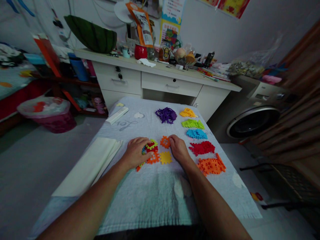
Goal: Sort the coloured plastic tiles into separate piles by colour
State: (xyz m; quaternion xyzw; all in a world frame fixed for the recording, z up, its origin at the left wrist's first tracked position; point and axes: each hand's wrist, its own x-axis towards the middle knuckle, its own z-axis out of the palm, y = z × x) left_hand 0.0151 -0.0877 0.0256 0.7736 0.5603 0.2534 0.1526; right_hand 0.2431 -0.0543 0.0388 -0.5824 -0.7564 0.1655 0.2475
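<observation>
My left hand (138, 151) is closed around a small joined cluster of interlocking plastic pieces (151, 144) in green, red and blue. Below its thumb an orange piece (153, 158) joins the cluster, and a flat yellow square piece (165, 157) lies beside that on the cloth. My right hand (178, 146) pinches the right edge of an orange square piece (165, 142) with a windowed middle. That piece is just above the yellow one; whether they touch I cannot tell.
Sorted piles lie on the cloth-covered table (140, 196): purple (166, 115), yellow (188, 112), green (193, 124), blue (196, 134), red (202, 148) and orange (211, 165). To the left are a white box (117, 115) and folded cream cloth (86, 166). A white desk (172, 85) stands behind.
</observation>
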